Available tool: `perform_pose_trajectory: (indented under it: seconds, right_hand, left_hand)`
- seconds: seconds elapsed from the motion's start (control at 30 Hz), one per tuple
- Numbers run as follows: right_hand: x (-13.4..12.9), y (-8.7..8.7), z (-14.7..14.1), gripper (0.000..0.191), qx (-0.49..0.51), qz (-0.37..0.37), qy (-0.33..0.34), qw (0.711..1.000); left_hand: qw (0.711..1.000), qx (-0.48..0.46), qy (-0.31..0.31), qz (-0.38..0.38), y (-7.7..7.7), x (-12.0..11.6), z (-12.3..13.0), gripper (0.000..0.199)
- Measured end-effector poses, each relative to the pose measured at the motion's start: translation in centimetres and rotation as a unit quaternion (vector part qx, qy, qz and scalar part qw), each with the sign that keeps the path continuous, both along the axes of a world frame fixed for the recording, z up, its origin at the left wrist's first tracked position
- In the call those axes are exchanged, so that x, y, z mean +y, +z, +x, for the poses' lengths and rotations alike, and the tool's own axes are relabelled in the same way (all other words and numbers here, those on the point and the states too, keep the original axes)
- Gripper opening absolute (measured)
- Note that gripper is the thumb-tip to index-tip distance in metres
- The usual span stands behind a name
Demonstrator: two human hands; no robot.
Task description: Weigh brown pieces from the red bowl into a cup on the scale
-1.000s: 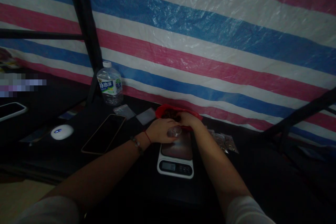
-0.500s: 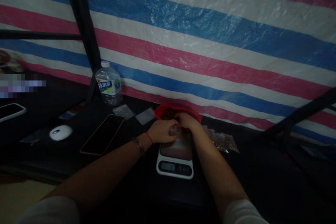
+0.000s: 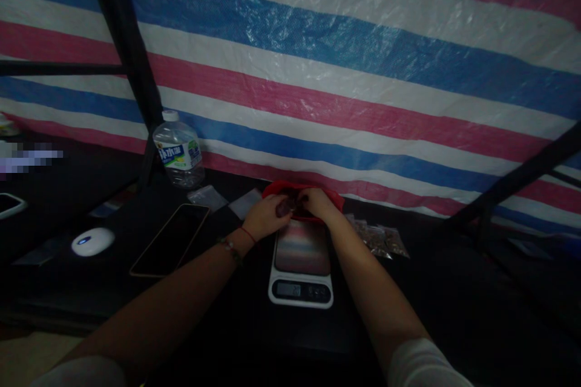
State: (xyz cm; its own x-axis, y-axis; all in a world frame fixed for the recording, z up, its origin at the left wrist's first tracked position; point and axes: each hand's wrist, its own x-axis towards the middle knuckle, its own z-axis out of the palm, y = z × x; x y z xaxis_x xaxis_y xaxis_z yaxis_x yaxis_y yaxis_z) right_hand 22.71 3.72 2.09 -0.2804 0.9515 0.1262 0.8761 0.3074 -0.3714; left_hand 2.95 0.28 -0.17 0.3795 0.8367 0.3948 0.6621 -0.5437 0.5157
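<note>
My left hand [image 3: 265, 216] is closed on a small clear plastic bag [image 3: 284, 208], held at the near rim of a red plastic bag [image 3: 334, 198]. My right hand [image 3: 315, 202] reaches into the red bag, fingers bent together; what they grip is hidden. Dark brown bits lie inside the red bag, hard to make out. Just below both hands sits a white kitchen scale [image 3: 302, 254], its plate bare and its small display lit but too blurred to read. To the right of my forearm lie several filled clear bags [image 3: 380, 240].
Flat clear bags [image 3: 245, 202] lie left of the red bag. Further left are a phone [image 3: 170, 240], a large plastic bottle [image 3: 179, 151] and a white computer mouse [image 3: 93, 242]. Behind the black table hangs a striped plastic sheet [image 3: 318, 84] with dark frame bars [image 3: 124, 42].
My left hand has moved with the small bag off the scale's plate, up to the red bag. My right hand stays at the red bag. The view has shifted slightly.
</note>
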Motion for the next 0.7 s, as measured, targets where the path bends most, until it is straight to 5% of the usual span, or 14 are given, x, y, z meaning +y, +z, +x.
perform_pose_trajectory:
  seconds: [0.33,0.7]
  right_hand:
    - [0.3,-0.2,-0.6,0.019,0.296,-0.046,0.054,0.953]
    - [0.0,0.6,-1.5,0.028,0.247,-0.018,0.096,0.964]
  left_hand:
    - [0.999,0.018,0.004,-0.049,-0.2,0.6,0.8,0.033]
    - [0.997,0.021,0.057,-0.054,-0.9,1.0,1.1,0.040]
